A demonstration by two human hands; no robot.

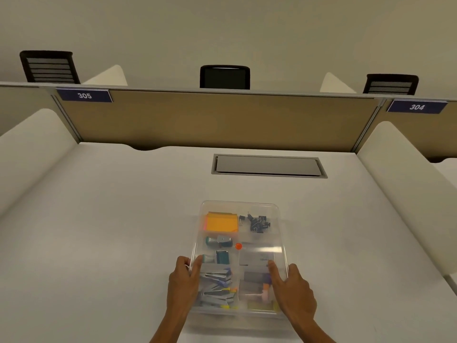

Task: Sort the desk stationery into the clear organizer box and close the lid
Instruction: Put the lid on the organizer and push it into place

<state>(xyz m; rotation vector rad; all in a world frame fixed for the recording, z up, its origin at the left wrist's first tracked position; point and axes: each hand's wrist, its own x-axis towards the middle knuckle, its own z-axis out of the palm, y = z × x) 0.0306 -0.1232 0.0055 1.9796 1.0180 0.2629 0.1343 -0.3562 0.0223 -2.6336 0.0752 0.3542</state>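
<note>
Item: clear organizer box [241, 258], set on the white bench [111, 231], near its front edge and slightly right of centre. The lid [262, 246] is judged to be already laid over the box, since reflections run across the top; whether it is latched cannot be told.

Contents, seen through the plastic, in separate compartments:
- orange sticky notes [221, 222], far left;
- black binder clips [258, 222], far right;
- one red pin [238, 246], near the middle;
- teal and grey small items [217, 248], left, kind not made out;
- grey staplers or staple boxes [215, 285], near left, piled;
- blurred grey, orange and yellow pieces [259, 288], near right.

No loose stationery is seen on the bench.

Left hand [184, 283]: the grip is clamped on the box's left edge, thumb on top, fingers curled round the side. Right hand [291, 285]: laid on the right edge, index finger stretched forward along the lid, the grip closed against the wall.

Step in hand, as judged: seating and closing the lid. It is best done with the box kept flat on the bench, downward pressure applied evenly along both long edges, working from the near corners to the far ones, so that no corner is left sprung. Tilting is to be avoided, lest the contents be spilled between compartments.
</note>
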